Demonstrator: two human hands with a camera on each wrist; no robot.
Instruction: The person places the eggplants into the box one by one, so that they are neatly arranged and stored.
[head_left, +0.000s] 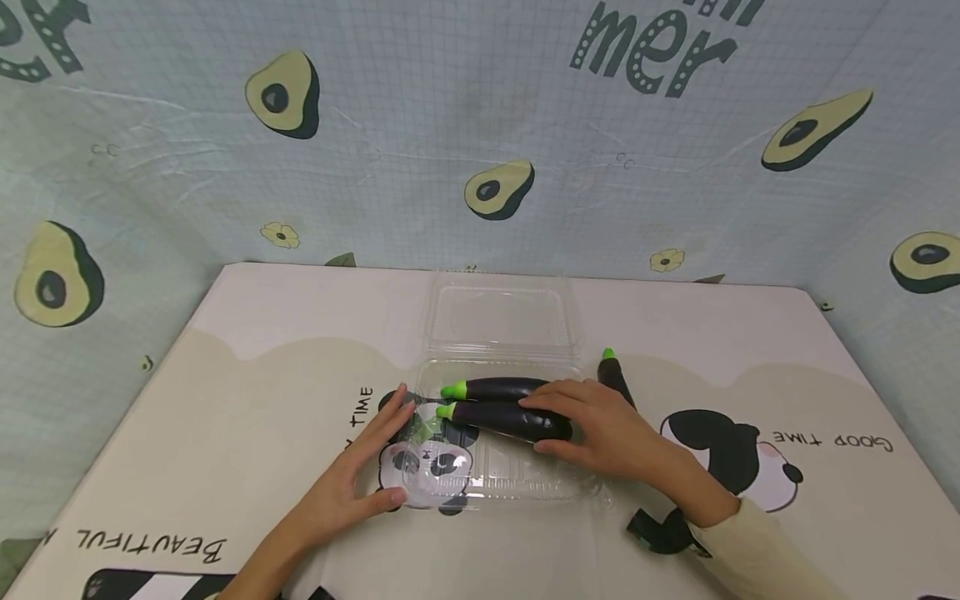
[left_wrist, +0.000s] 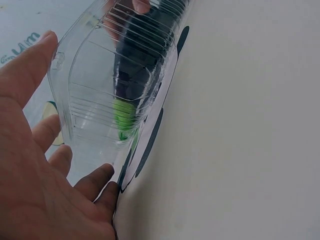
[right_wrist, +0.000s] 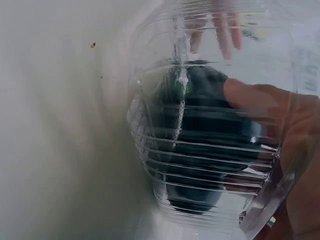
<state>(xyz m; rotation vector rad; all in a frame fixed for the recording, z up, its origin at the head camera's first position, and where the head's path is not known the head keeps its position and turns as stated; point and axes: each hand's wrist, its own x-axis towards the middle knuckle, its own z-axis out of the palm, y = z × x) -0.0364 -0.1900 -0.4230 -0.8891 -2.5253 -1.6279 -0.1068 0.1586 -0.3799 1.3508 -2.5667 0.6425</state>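
A transparent plastic clamshell box (head_left: 525,483) lies unfolded on the table, its lid (head_left: 501,317) laid back on the far side. Two dark purple eggplants with green stems lie side by side in its base, the rear eggplant (head_left: 487,388) and the front eggplant (head_left: 498,418), stems pointing left. My right hand (head_left: 615,433) holds the front one near its blunt end, fingers over it and thumb on the near side. At the box's left end, my left hand (head_left: 337,496) has its fingers spread along the rim. A third eggplant (head_left: 613,375) lies right of the box, partly hidden behind my right hand.
The tabletop cover (head_left: 255,433) is printed with panda pictures and lettering. Behind it rises a cloth wall (head_left: 420,108) with avocado prints, which also closes in both sides. A black strap (head_left: 663,533) shows by my right wrist.
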